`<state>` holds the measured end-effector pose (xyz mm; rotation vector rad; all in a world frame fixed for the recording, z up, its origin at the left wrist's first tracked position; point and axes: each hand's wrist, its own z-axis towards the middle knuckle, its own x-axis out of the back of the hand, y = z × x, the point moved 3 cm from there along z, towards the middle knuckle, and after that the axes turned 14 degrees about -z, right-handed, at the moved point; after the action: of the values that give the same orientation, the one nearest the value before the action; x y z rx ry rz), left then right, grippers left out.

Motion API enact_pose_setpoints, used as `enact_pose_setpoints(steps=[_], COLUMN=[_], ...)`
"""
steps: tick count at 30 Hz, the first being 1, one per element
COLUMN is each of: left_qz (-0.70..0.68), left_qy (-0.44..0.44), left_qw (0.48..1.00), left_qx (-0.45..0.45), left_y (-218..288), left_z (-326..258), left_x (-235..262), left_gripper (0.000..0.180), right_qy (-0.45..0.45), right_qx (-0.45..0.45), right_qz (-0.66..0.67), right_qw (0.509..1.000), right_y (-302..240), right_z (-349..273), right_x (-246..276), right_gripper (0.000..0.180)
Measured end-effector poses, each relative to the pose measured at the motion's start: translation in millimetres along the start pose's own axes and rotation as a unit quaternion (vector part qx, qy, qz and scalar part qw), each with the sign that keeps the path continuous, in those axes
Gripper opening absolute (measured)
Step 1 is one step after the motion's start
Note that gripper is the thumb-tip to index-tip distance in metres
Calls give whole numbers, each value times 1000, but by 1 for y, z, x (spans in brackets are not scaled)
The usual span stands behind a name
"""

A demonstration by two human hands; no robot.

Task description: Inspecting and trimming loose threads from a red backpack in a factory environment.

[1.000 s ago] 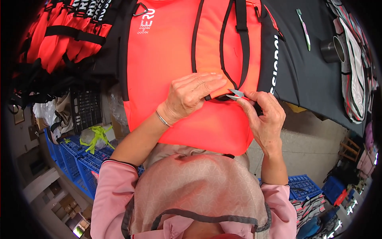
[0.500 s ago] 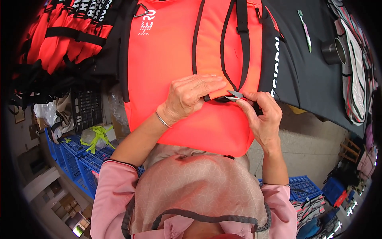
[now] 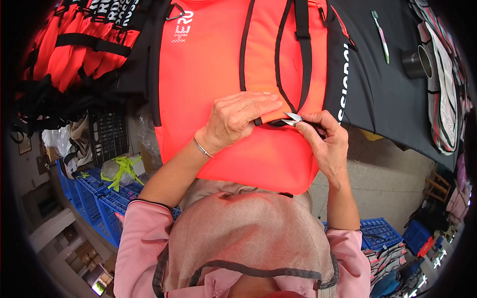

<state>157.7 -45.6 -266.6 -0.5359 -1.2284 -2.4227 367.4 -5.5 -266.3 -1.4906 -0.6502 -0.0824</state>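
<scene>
Right grip closed round dark handle of small snips, blades parted at lower end of orange shoulder strap; left grip laid over same strap end, cannot tell whether pinching; red backpack on black bench, lower end toward wearer; step likely close snipping; next move calls for steady strap, blades clear of left fingertips
</scene>
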Motion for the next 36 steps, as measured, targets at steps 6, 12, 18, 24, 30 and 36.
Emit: enact_pose_setpoints(steps=[6,12,18,24,30,36], left_qz=[5,6,0,2,-37,-213], left_qy=[-3,-3,-5,-18,-11,5], left_qw=[1000,1000,1000,1000,997,946], left_qx=[1,-3,-7,-6,67,245], left_y=[1,1,1,-1,6,-4], left_z=[0,0,-1,-1,10,27], left_x=[0,-1,0,2,6,11], left_gripper=[35,35,38,41,40,38], right_qy=[21,35,42,34,-51,-86], right_qx=[63,76,103,148,-44,-98], right_qz=[-111,-169,-201,-239,36,243], right_qw=[992,982,973,959,997,961], right_y=[-9,-17,-22,-27,-17,-25], right_z=[0,-2,-3,2,11,40], right_x=[4,6,7,8,-3,-3], right_gripper=[18,18,18,19,19,20])
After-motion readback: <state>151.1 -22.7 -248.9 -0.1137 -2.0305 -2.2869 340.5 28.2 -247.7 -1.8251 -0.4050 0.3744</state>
